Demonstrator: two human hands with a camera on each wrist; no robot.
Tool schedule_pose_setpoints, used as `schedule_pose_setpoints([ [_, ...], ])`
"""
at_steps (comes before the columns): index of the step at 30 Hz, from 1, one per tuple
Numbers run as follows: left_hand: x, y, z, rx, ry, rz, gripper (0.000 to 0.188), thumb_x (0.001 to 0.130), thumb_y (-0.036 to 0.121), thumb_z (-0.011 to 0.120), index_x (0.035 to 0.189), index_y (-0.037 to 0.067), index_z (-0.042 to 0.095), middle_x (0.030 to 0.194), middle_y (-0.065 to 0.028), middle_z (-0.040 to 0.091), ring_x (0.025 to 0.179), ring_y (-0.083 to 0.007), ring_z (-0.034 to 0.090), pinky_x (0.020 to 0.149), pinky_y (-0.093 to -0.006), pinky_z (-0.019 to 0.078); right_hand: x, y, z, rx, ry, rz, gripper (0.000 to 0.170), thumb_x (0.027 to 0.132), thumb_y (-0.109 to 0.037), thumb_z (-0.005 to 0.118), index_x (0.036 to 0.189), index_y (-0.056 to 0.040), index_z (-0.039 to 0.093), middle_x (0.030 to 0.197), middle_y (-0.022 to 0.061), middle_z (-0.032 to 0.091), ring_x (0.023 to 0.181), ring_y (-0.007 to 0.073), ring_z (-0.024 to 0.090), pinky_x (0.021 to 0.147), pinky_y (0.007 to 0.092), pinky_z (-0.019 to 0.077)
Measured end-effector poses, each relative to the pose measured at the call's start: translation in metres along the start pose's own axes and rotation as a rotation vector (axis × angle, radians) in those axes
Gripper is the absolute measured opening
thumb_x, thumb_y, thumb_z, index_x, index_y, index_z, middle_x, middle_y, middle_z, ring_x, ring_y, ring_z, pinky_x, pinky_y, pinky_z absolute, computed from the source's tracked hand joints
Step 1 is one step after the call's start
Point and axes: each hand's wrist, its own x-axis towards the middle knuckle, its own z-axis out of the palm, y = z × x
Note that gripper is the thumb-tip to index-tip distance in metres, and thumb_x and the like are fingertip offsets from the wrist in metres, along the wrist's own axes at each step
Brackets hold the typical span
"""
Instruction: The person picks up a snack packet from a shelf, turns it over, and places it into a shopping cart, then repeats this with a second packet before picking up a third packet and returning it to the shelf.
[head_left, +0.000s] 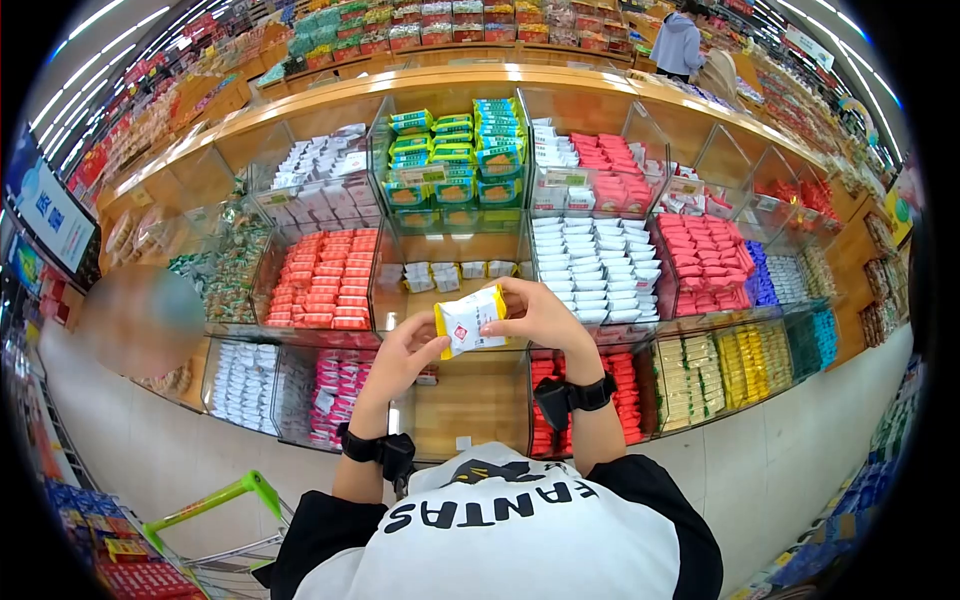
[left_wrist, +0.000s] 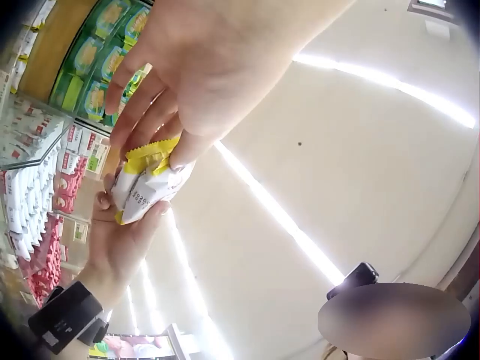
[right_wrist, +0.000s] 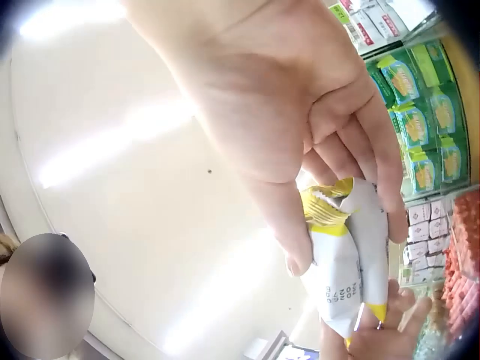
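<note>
Both hands hold a small white snack packet (head_left: pixel 470 322) with yellow crimped ends over the display bins. My left hand (head_left: pixel 405 352) pinches its left end, thumb on the face toward me. At the other end, my right hand (head_left: pixel 540 312) grips it with thumb and fingers. Dark printed characters show on the packet's back (left_wrist: pixel 154 187) in the left wrist view. In the right wrist view the yellow crimped end (right_wrist: pixel 328 206) sits between the right thumb and fingers. Below and beyond the hands, a short row of small white packets (head_left: pixel 445 276) lies in a wooden bin.
Clear-walled bins surround the hands: orange-red packets (head_left: pixel 325 280) left, white packets (head_left: pixel 597 265) right, green packs (head_left: pixel 450 150) behind. A bin with a bare wooden bottom (head_left: pixel 470 405) lies nearest me. A green-handled cart (head_left: pixel 215 498) stands lower left. Another person (head_left: pixel 680 42) is far back right.
</note>
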Motion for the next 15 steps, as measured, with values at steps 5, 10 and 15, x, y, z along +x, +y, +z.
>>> schedule_pose_setpoints([
  [5, -0.020, -0.005, 0.009, -0.011, 0.047, -0.027, 0.026, 0.080, 0.010, 0.055, 0.102, -0.001, 0.046, 0.092, -0.0063, 0.056, 0.084, -0.0102, 0.053, 0.073, -0.0225, 0.0418, -0.018, -0.003, 0.013, 0.025, 0.062, -0.039, 0.043, 0.069, -0.010, 0.068, 0.101, -0.0046, 0.040, 0.089, 0.0122, 0.059, 0.077, 0.0128, 0.057, 0.064, 0.0246, 0.0463],
  [10, -0.033, -0.012, 0.023, -0.076, 0.184, 0.037, 0.023, 0.080, 0.008, 0.053, 0.100, -0.002, 0.047, 0.091, -0.0058, 0.056, 0.083, -0.0094, 0.052, 0.072, -0.0223, 0.0416, -0.033, 0.004, 0.019, 0.164, 0.148, -0.101, 0.032, 0.072, -0.007, 0.063, 0.086, -0.0056, 0.035, 0.096, 0.0103, 0.053, 0.078, 0.0138, 0.057, 0.056, 0.0230, 0.0469],
  [15, -0.046, -0.011, 0.033, -0.107, 0.234, 0.044, 0.020, 0.081, 0.007, 0.052, 0.098, -0.002, 0.047, 0.090, -0.0055, 0.056, 0.083, -0.0096, 0.052, 0.073, -0.0224, 0.0412, -0.044, 0.005, 0.020, 0.164, 0.050, -0.092, 0.018, 0.076, -0.004, 0.058, 0.089, -0.0025, 0.045, 0.095, 0.0042, 0.052, 0.080, 0.0140, 0.057, 0.058, 0.0227, 0.0473],
])
